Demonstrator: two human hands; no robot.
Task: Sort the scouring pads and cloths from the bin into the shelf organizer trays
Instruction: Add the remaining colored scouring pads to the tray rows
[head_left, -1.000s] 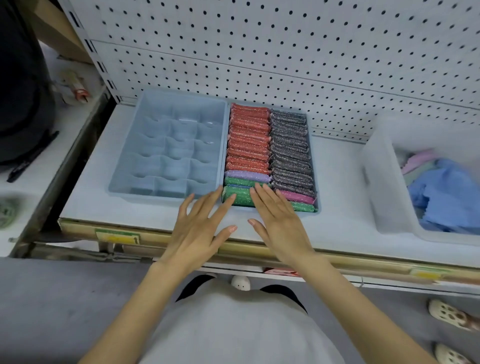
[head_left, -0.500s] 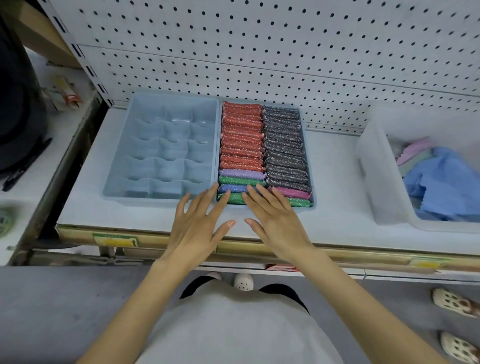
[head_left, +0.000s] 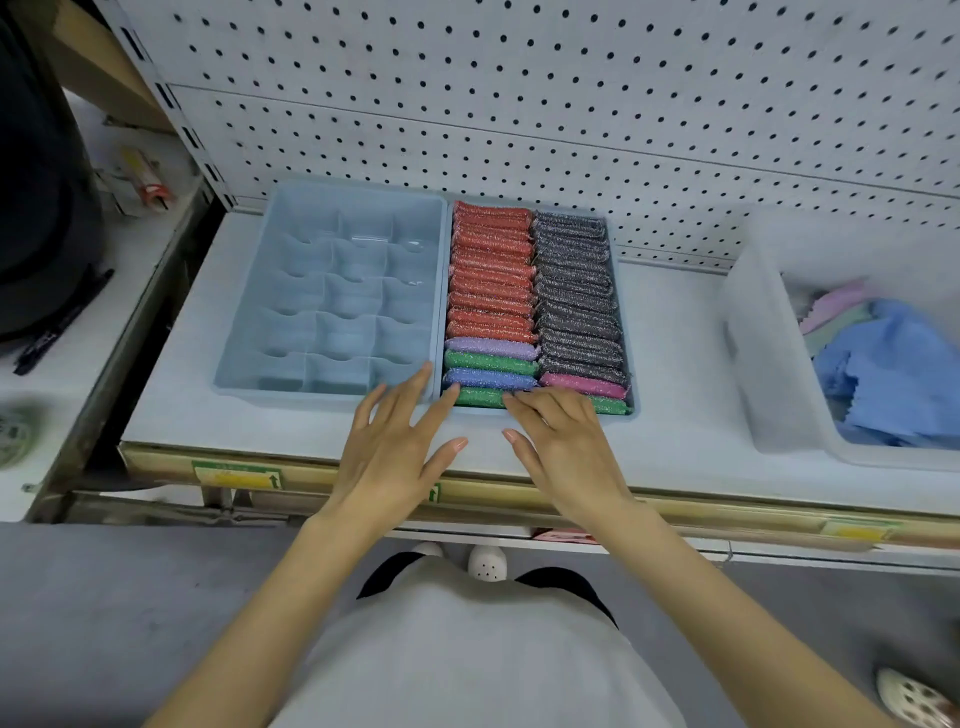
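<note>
Two blue-grey organizer trays sit side by side on the white shelf. The left tray (head_left: 332, 296) has several bare compartments. The right tray (head_left: 623, 332) is packed with two rows of glittery scouring pads: red ones (head_left: 491, 270) and dark grey ones (head_left: 574, 291), with purple, green, blue and pink pads at the front. My left hand (head_left: 400, 447) lies flat and open at the front edge between the trays. My right hand (head_left: 561, 441) lies flat beside it, fingertips on the front green pad (head_left: 478, 397). A clear bin (head_left: 763, 374) at the right holds blue cloths (head_left: 883, 374) and pastel ones.
A white pegboard (head_left: 519, 104) backs the shelf. The shelf's front edge (head_left: 727, 512) carries yellow and green labels. To the left stand a dark object (head_left: 36, 208) and small items on another shelf. White perforated shoes show on the grey floor below.
Both hands stay flat at the trays' front edge with almost no shift. The camera view has drifted slightly.
</note>
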